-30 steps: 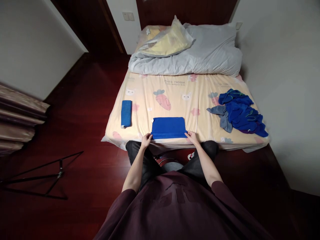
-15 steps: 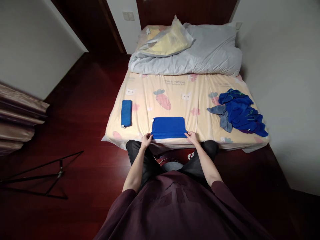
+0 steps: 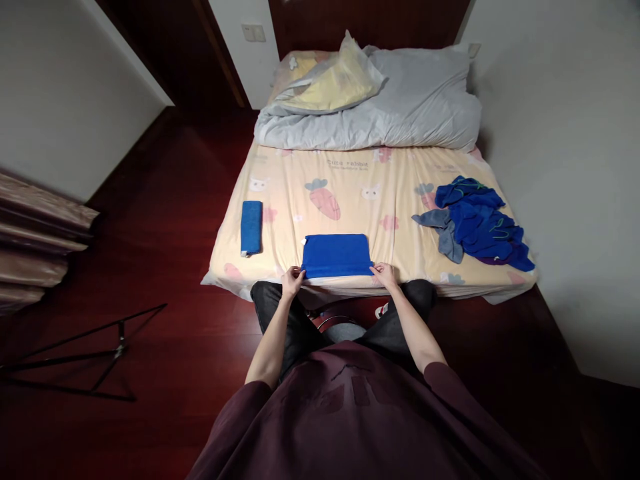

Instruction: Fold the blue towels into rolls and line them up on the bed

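Unmoved: L hand point(image 3: 293, 281), R hand point(image 3: 384, 274) on towel point(image 3: 336, 255)

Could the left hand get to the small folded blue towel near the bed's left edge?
Probably yes. The left hand pinches a near corner of the flat blue cloth, and only bare sheet lies between it and the folded towel; it would have to let go first.

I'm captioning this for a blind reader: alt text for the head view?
The left hand and right hand hold the near corners of a folded blue towel on the bed. A smaller folded towel lies to its left, a heap of blue cloths to its right.
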Motion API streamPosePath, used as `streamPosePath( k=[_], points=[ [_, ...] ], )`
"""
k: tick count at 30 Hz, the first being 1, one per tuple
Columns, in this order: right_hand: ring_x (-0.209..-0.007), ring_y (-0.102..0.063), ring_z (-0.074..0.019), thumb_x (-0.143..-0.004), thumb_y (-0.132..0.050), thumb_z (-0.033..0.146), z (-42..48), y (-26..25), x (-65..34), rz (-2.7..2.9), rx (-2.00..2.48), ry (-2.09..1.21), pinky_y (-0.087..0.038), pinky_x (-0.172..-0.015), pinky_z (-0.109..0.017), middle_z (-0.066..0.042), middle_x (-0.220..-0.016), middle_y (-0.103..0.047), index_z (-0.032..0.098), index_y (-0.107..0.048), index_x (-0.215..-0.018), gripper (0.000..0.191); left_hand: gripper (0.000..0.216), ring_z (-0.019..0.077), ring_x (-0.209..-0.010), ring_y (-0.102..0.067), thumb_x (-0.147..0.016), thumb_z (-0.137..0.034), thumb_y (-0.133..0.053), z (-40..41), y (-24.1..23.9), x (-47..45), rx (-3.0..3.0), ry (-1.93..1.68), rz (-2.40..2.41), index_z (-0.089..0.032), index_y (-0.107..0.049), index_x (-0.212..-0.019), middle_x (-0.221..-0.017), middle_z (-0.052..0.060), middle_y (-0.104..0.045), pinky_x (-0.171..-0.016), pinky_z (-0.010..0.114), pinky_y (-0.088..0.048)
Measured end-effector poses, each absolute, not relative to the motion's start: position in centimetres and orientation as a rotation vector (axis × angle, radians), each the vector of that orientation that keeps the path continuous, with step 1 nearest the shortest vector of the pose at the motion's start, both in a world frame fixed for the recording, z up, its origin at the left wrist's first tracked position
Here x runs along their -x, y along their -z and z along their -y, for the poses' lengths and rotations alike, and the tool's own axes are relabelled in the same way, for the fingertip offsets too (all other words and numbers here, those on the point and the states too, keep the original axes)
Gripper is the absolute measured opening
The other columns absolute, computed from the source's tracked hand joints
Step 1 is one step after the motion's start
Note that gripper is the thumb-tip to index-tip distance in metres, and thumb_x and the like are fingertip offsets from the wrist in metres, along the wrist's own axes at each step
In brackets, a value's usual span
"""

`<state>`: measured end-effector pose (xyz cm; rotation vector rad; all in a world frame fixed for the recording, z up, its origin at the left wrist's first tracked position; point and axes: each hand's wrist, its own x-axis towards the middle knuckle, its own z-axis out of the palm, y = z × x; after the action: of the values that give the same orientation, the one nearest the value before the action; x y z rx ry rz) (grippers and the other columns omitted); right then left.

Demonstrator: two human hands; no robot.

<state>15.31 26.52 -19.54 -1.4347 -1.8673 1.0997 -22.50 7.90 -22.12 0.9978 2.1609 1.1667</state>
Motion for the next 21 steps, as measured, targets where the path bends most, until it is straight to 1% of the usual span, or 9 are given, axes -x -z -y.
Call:
streamPosePath(
  k=[2,4,5,7,9,10,13,17,21],
  points=[
    [-0.068,-0.074,-0.0234,-0.088,-0.073,0.06,-26.3,19.5,-15.5,1.915,1.429,-1.052,-0.061,-0.064,-0.032,-0.009,-0.074,-0.077,0.022,-0.067,-0.072,0.041,0.026,0.0258,-0.089,-0.08,-0.092,-0.043,-0.071,-7.6,22.1,22.1,-1.049,-1.174,-2.17,-0.019,-0.068,-0.103,-0.095,0.012,-0.08,-0.088,0.039,-0.065],
    [-0.072,-0.073,-0.0239,-0.092,-0.07,0.052,-26.0,19.4,-15.4,1.967,1.409,-0.99,-0.062,-0.068,-0.034,-0.009,-0.078,-0.077,0.021,-0.071,-0.078,0.033,0.028,0.0282,-0.096,-0.079,-0.093,-0.042,-0.071,-7.4,22.0,21.8,-1.111,-1.184,-2.191,-0.018,-0.069,-0.109,-0.102,0.014,-0.079,-0.094,0.043,-0.065],
    [-0.078,-0.074,-0.025,-0.093,-0.069,0.046,-25.8,19.2,-15.3,1.992,1.392,-0.954,-0.064,-0.074,-0.036,-0.011,-0.083,-0.078,0.021,-0.073,-0.084,0.027,0.029,0.0301,-0.104,-0.078,-0.094,-0.04,-0.071,-7.3,21.9,21.6,-1.147,-1.192,-2.206,-0.018,-0.069,-0.113,-0.11,0.016,-0.078,-0.099,0.046,-0.063],
    [-0.099,-0.075,-0.0279,-0.095,-0.066,0.032,-25.4,18.8,-15.0,2.043,1.334,-0.887,-0.063,-0.094,-0.042,-0.014,-0.103,-0.08,0.019,-0.079,-0.099,0.019,0.031,0.0331,-0.126,-0.071,-0.094,-0.033,-0.069,-7.1,21.7,21.5,-1.255,-1.2,-2.223,-0.018,-0.07,-0.122,-0.131,0.02,-0.073,-0.112,0.051,-0.057],
    [-0.123,-0.07,-0.0294,-0.096,-0.059,0.018,-24.9,18.4,-14.7,2.175,1.228,-0.772,-0.056,-0.111,-0.047,-0.015,-0.127,-0.077,0.02,-0.081,-0.115,0.029,0.032,0.0323,-0.142,-0.061,-0.096,-0.025,-0.064,-7.1,21.5,21.6,-1.397,-1.185,-2.188,-0.02,-0.071,-0.127,-0.148,0.018,-0.066,-0.123,0.053,-0.049],
    [-0.131,-0.066,-0.0293,-0.095,-0.055,0.012,-24.7,18.3,-14.6,2.271,1.165,-0.694,-0.053,-0.117,-0.048,-0.014,-0.137,-0.075,0.02,-0.081,-0.121,0.037,0.033,0.0311,-0.147,-0.058,-0.097,-0.021,-0.06,-7.2,21.4,21.7,-1.501,-1.148,-2.142,-0.021,-0.072,-0.128,-0.152,0.016,-0.065,-0.126,0.053,-0.046],
    [-0.145,-0.06,-0.0272,-0.093,-0.046,0.001,-24.1,18.3,-14.5,2.541,1.001,-0.47,-0.049,-0.122,-0.049,-0.009,-0.153,-0.068,0.02,-0.08,-0.131,0.054,0.043,0.0286,-0.152,-0.055,-0.099,-0.013,-0.047,-7.3,21.5,22.1,-1.829,-0.943,-1.97,-0.022,-0.074,-0.131,-0.153,0.012,-0.066,-0.129,0.054,-0.043],
    [-0.151,-0.057,-0.0243,-0.101,-0.044,0.007,-23.6,18.3,-15.0,2.631,0.977,-0.4,-0.048,-0.123,-0.046,-0.007,-0.159,-0.063,0.02,-0.075,-0.142,0.053,0.051,0.0285,-0.158,-0.049,-0.102,-0.016,-0.042,-6.9,22.1,22.4,-1.983,-0.783,-1.921,-0.018,-0.068,-0.146,-0.16,0.015,-0.061,-0.131,0.057,-0.042],
    [-0.155,-0.052,-0.026,-0.105,-0.055,0.024,-23.7,18.1,-15.3,2.682,1.002,-0.366,-0.047,-0.125,-0.047,-0.007,-0.166,-0.055,0.022,-0.068,-0.152,0.049,0.056,0.0304,-0.163,-0.04,-0.102,-0.03,-0.05,-6.5,22.0,22.2,-1.982,-0.689,-1.936,-0.017,-0.058,-0.157,-0.171,0.015,-0.048,-0.135,0.057,-0.035]
  ],
)
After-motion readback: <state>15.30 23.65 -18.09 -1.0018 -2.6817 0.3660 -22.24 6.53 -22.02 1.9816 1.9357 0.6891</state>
